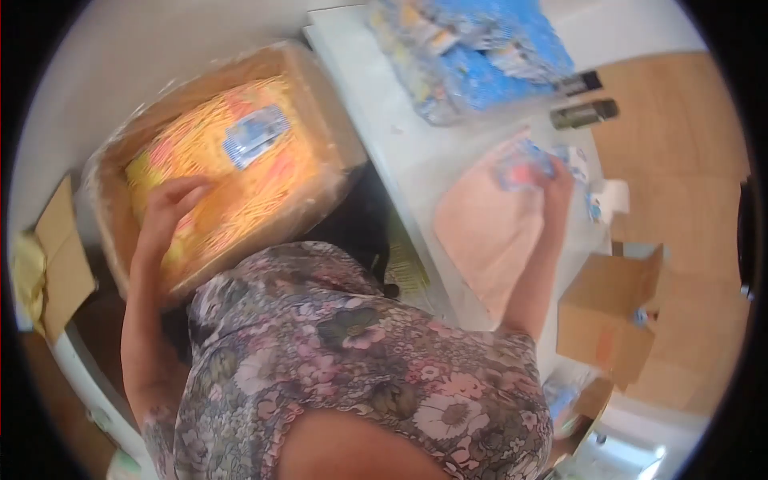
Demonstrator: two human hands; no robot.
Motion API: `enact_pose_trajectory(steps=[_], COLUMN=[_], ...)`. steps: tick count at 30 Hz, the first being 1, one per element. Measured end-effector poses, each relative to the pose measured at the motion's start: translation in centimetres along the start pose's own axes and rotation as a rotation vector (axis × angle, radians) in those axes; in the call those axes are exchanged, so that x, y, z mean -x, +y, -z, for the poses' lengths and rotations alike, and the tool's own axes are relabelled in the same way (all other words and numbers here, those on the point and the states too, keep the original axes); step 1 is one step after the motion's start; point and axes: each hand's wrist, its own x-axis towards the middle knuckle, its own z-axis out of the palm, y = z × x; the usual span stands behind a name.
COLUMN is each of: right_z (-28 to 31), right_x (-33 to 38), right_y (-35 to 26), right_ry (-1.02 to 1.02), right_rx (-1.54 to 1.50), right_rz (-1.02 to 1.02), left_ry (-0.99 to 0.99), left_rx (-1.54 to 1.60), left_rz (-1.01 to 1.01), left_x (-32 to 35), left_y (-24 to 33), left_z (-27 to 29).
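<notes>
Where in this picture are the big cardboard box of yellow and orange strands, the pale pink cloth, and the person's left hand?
big cardboard box of yellow and orange strands [324, 120]: head view, right cardboard wall.
pale pink cloth [488, 228]: head view, bare middle.
left hand [170, 210]: head view, back of hand.

Blurred packet [524, 170] under right fingers [558, 182]

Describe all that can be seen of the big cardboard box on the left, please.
The cardboard box is brown, open at the top and lined with clear plastic film that spills over its rim. It is filled with a dense mass of thin yellow and orange pieces, too blurred to identify. A small blue packet lies on top. The box appears tilted and sits left of the white table. The left hand rests on its contents.
</notes>
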Motion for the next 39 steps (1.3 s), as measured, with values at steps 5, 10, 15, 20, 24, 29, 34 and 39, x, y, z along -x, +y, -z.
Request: enact_pose_trajectory(steps=[5,10,15,20,24,29,34,39], right_z=[0.8,-2.0,-1.6,-2.3,-4.4,-15.5,-24.2,-28.7], right_x=[-1.9,-2.0,0.8,2.9,3.8,4.5,3.1,5.3], right_y=[14.7,10.9,10.6,6.7,-2.1,-17.3,-26.1,-31.9], right_ry=[0.053,0.231,0.367,0.416,0.398,-0.109,-0.623,-0.903], right_rx=[0.268,0.337,0.559,0.312,0.116,-0.341,-0.395,-0.716], right_rz=[0.093,0.249,0.320,0.216,0.351,0.375,0.261,0.364], left_ry=[-0.096,0.160,0.236,0.181,0.163,-0.136,-0.148,0.154], left_rx=[-0.569,-0.868,-1.140,-1.074,-0.706,0.012,0.079,-0.058], left_rz=[-0.257,-0.396,-0.188,-0.099,-0.093,-0.130,-0.161,-0.152], left_x=[-5.0,-10.4,-13.1,-13.4,-12.9,-9.8,-5.7,-1.1], left_y=[2.2,-0.3,0.4,0.5,0.0,3.3,4.9,2.3], left_z=[-2.5,-5.7,-7.7,-6.9,-5.6,-4.5,-2.3,3.7])
